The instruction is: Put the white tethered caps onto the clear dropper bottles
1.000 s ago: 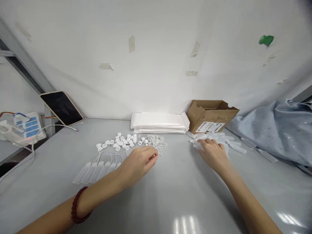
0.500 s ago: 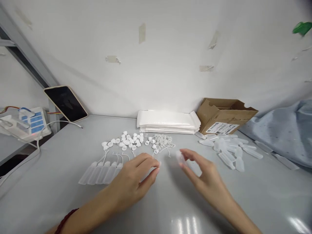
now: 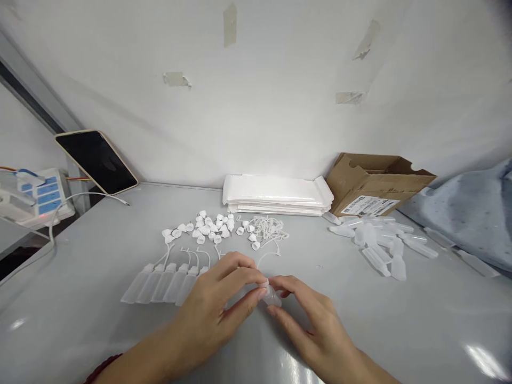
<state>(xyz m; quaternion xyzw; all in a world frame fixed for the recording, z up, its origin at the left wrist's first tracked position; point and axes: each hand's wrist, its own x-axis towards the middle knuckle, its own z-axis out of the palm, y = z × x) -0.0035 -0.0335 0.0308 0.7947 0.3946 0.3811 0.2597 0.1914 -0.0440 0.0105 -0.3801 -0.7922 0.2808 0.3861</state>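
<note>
My left hand [image 3: 218, 309] and my right hand [image 3: 310, 322] meet over the grey table [image 3: 80, 320] near its front. My right hand pinches a small clear plastic tube [image 3: 272, 296]. My left fingertips pinch a small white piece right at the tube's end; I cannot make that piece out well. Just left of my left hand lies a row of clear tubes [image 3: 162, 281] with thin white stems. Behind them sit scattered white caps [image 3: 208, 229] and a tangle of white stems [image 3: 269, 229].
A loose pile of clear tubes [image 3: 380, 242] lies right, before an open cardboard box [image 3: 376, 184]. A stack of white bags [image 3: 278, 193] rests against the wall. A phone [image 3: 96, 160] leans at far left beside a power strip [image 3: 36, 194]. Grey cloth [image 3: 472, 213] covers the right side.
My right hand left the tube pile with one clear tube and came to the centre. My left hand drew back from the stems, and both now meet at the tube.
</note>
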